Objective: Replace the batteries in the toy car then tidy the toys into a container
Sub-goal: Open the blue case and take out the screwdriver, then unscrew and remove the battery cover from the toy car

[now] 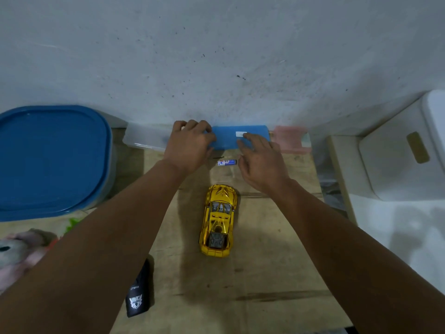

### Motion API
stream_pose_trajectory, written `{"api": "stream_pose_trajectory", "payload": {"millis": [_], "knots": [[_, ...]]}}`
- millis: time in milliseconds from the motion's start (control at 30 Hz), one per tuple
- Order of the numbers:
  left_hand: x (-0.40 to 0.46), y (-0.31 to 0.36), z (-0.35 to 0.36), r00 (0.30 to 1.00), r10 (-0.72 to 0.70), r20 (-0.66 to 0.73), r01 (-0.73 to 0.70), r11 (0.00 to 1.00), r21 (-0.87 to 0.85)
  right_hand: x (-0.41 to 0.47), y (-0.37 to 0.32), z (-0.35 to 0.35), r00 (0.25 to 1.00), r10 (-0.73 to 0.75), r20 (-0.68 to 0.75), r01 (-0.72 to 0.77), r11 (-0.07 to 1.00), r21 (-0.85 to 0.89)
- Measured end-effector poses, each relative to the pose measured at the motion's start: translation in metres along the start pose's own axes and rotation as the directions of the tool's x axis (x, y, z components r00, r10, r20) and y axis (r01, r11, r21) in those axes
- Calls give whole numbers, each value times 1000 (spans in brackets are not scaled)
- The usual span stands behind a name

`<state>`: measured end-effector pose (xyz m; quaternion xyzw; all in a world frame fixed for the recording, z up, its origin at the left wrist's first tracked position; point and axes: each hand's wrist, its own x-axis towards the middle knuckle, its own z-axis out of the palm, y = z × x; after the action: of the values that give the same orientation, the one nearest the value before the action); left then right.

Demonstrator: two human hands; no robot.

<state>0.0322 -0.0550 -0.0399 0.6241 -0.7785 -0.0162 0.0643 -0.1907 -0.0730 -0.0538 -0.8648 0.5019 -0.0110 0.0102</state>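
Note:
A shiny yellow toy car (218,220) stands on the wooden table, its nose toward the wall. A single blue-and-white battery (226,162) lies just beyond it. Against the wall lies a flat blue case (250,141) with a small white label. My left hand (190,145) has its fingers curled over the case's left end. My right hand (260,160) rests on the case's right part with its fingers stretched out. A black remote control (139,292) lies near the front left, partly under my left forearm.
A large container with a blue lid (53,160) fills the left side. A clear plastic box (144,139) and a pink item (289,138) flank the blue case. A plush toy (14,251) sits at the far left. A white stool (397,153) stands to the right.

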Motion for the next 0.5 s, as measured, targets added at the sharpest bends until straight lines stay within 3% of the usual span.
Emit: {"api": "stream_pose_trajectory", "payload": {"millis": [167,300,433,500], "knots": [[-4,-8,-11,998,-31,48,31,999,-12,7,-9,-10,997,51,56,-50,998,-34],[-32,-28,-19,978,-204,-33,202,977,-68,24,-22,-25,997,71,31,-72,997,18],[-53,-39,-20,901,-430,57,434,897,-80,44,-64,-34,998,-66,-9,66,983,171],[-57,-40,-16,857,-500,127,511,856,-80,54,-88,-35,988,-152,20,146,975,167]]}}
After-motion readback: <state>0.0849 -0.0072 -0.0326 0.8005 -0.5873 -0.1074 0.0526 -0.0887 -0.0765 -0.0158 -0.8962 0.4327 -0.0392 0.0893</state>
